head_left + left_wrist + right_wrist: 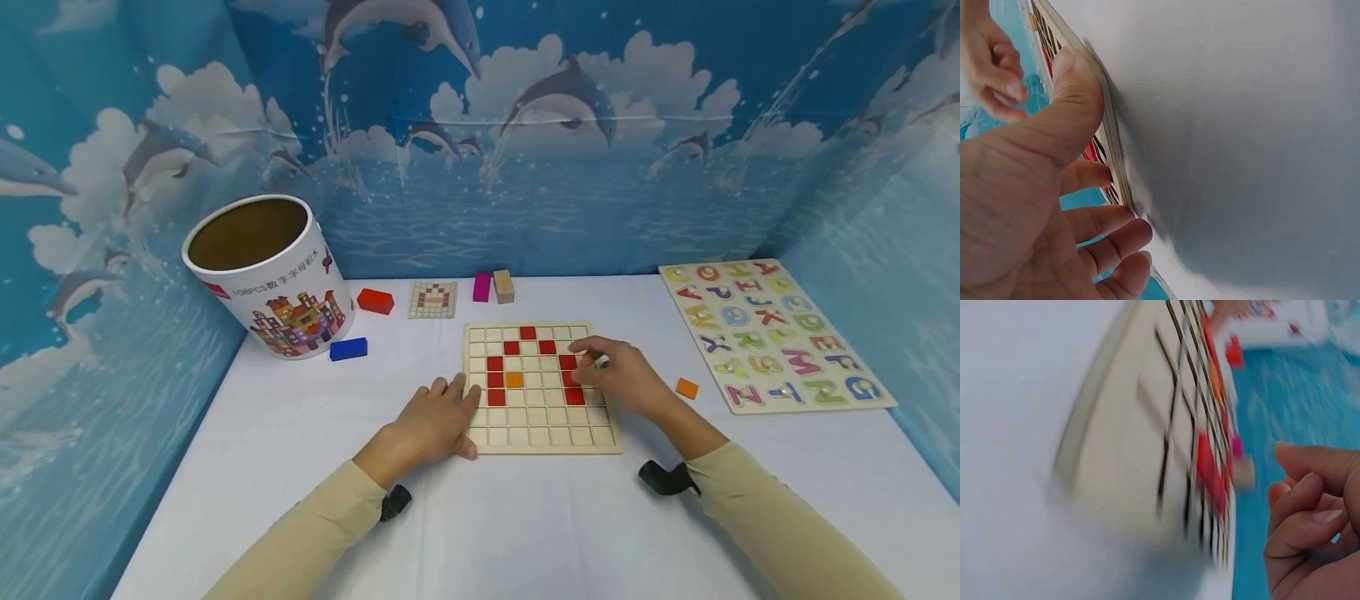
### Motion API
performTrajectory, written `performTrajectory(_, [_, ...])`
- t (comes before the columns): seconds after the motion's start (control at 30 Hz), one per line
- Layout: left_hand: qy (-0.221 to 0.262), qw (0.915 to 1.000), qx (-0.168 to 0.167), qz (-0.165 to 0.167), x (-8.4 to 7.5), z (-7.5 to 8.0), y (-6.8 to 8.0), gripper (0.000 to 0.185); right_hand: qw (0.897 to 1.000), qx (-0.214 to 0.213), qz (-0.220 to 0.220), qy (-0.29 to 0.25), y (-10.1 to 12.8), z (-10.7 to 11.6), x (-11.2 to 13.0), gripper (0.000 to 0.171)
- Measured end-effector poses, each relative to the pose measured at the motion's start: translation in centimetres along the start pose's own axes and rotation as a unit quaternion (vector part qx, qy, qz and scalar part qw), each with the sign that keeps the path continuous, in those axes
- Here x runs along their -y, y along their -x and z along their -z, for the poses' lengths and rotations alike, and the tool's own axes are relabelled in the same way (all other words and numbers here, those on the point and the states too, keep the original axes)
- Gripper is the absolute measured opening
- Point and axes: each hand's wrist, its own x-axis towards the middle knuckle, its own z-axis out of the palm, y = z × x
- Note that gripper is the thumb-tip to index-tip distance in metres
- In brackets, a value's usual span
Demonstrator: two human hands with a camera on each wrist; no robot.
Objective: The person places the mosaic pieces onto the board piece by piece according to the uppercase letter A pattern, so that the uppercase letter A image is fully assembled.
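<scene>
Right now my left hand [435, 421] rests against the left edge of the wooden grid board [540, 433], fingers relaxed and straight, thumb pressed along the board's near-left rim; it grips nothing. My right hand [622, 379] hovers over the board's right side with its fingers curled, the tips beside the red tiles [572, 379] there; whether they pinch a tile I cannot tell, since the right wrist view is blurred. On the board the red tiles form an arch, with one orange tile [514, 379] inside it. A loose orange tile [687, 387] lies on the white bench [525, 517] just right of my right hand, near the alphabet puzzle [772, 333]. At far left stands the open cardboard tub [270, 279].
</scene>
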Motion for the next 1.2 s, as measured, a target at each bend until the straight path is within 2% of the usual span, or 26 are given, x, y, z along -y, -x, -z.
performTrajectory(0.2, [0.001, 1.0000, -0.001, -0.001, -0.1, 0.0, 0.1, 0.096, 0.997, -0.032, -0.069, -0.005, 3.8, 5.4, -4.9, 0.059])
performTrajectory(0.4, [0.004, 0.9999, -0.006, -0.008, -0.1, 0.0, 0.1, 0.096, 0.994, -0.047, -0.091, 0.029, 6.2, 8.1, -8.8, 0.068])
performTrajectory(0.6, [0.002, 1.0000, -0.006, -0.007, 0.0, 0.1, 0.2, 0.096, 0.994, -0.050, -0.088, 0.032, 6.6, 8.3, -10.2, 0.068])
performTrajectory(0.9, [0.003, 0.9999, -0.009, -0.009, 0.0, -0.1, 0.3, 0.096, 0.991, -0.038, -0.096, 0.086, 6.0, 7.7, -9.7, 0.041])
performTrajectory(1.07, [0.005, 0.9999, -0.011, -0.010, 0.0, -0.1, 0.2, 0.096, 0.990, -0.038, -0.107, 0.084, 5.7, 7.9, -9.7, 0.041])
performTrajectory(1.2, [-0.001, 0.9999, -0.010, -0.009, 0.0, -0.1, 0.1, 0.096, 0.991, -0.043, -0.098, 0.080, 5.4, 8.0, -10.0, 0.041])
